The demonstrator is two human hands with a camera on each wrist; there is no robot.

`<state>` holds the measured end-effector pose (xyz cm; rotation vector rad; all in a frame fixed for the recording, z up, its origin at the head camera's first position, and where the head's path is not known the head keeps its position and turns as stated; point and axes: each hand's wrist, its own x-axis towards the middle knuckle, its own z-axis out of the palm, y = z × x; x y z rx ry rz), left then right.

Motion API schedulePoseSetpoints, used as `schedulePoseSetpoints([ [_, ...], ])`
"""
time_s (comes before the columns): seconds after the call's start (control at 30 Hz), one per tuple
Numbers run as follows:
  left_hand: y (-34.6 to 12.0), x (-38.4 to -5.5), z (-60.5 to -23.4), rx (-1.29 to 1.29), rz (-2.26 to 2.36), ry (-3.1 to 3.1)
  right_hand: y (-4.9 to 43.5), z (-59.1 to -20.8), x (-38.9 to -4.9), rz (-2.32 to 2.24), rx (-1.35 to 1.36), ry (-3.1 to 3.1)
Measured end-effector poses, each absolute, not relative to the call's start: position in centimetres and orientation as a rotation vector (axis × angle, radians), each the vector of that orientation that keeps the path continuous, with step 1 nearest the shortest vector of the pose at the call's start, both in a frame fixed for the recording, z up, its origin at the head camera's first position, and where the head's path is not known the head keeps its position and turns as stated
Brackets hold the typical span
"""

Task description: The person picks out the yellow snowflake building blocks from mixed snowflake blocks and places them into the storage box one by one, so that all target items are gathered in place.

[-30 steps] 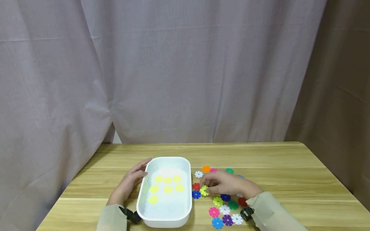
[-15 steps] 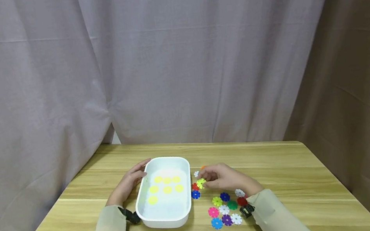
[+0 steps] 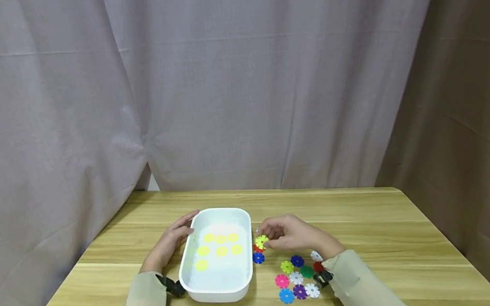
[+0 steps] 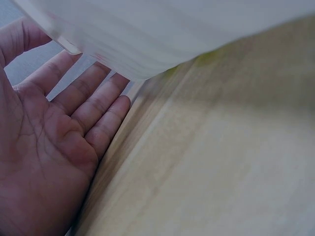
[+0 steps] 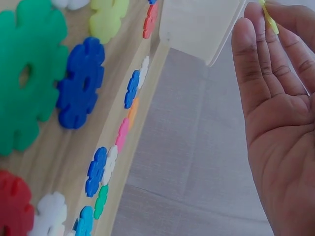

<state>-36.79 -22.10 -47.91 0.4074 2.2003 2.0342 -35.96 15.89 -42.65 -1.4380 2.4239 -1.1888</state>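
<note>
Between the thumb and fingers of my right hand [image 3: 291, 232] a yellow notched plastic disc [image 3: 262, 242] is pinched, held up just right of the white tray [image 3: 251, 272]. The right wrist view shows that yellow disc [image 5: 270, 18] edge-on at the fingertips. Inside the tray lie several yellow discs [image 3: 222, 251]. My left hand [image 3: 168, 245] rests against the tray's left side, and in the left wrist view its fingers [image 4: 91, 101] lie fairly straight along the outer wall. Under the held disc, a red disc [image 3: 257, 249] is partly covered, with a blue disc [image 3: 258, 258] nearer.
Loose discs lie right of the tray, including another yellow disc [image 3: 287, 267], a pink disc [image 3: 282, 281] and a purple disc [image 3: 299, 292]. In the right wrist view, an orange disc [image 5: 133, 112] and several others lie farther back. Grey curtains [image 3: 253, 78] hang behind the wooden table [image 3: 358, 220].
My right hand has lifted the yellow disc from among the others and moved it slightly left and away from me, toward the tray. The left hand and tray stay nearly still.
</note>
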Motion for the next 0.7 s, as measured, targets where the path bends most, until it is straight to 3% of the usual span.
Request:
schedulePoseSetpoints([
  [0.7,-22.2,-36.8,-48.0,0.420,2.034,2.209,12.9,-41.5,-36.0,-1.235,-1.505,2.314],
])
